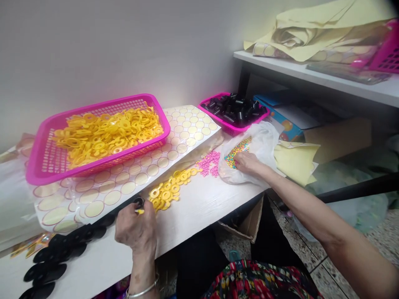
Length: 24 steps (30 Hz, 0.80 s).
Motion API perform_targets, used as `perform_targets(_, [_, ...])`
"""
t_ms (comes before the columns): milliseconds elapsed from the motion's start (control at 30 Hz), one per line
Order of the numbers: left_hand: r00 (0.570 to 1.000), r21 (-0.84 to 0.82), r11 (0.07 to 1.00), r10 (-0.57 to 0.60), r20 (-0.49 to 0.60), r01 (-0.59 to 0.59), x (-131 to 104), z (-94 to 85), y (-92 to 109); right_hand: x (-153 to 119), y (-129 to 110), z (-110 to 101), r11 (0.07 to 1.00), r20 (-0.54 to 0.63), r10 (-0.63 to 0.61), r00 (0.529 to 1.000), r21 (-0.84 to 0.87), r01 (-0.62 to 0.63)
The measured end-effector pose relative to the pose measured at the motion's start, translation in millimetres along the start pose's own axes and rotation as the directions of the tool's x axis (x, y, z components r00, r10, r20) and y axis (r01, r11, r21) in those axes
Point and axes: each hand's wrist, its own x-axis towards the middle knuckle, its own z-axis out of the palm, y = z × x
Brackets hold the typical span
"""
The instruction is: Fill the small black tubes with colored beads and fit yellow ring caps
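Note:
My left hand point(136, 226) is closed around a black cylindrical piece point(139, 202), with a bit of yellow showing beside it, at the left end of a pile of yellow ring-shaped pieces point(166, 191). On the right, my right hand point(249, 162) reaches into a white plastic bag point(264, 139) of small multicoloured beads point(236, 153). Its fingers are bunched at the beads, and their tips are hidden. Small pink pieces point(210, 162) lie between the yellow pile and the bag.
A pink basket point(35, 166) of yellow pieces stands on sticker sheets point(127, 187) at the left. Black pieces fill a smaller pink basket point(232, 129) behind the bag. Black parts point(62, 249) line the front left. A white shelf point(311, 77) overhangs the right.

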Motion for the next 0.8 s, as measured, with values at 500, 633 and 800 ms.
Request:
perform_targets(500, [0.73, -0.577, 0.815, 0.363, 0.579, 0.052, -64, 39.3, 131, 32, -1, 14, 0.965, -0.079, -0.163, 0.983, 0.196, 0.176])
perform_targets(633, [0.691, -0.585, 0.78, 0.296, 0.659, 0.224, -63, 48.8, 140, 22, 18, 30, 0.628, -0.153, -0.039, 0.988, 0.765, 0.143])
perform_targets(800, [0.717, -0.667, 0.713, 0.349, 0.603, 0.215, -59, 52.8, 169, 0, 17, 29, 0.198, -0.217, 0.07, 0.974, 0.96, 0.2])
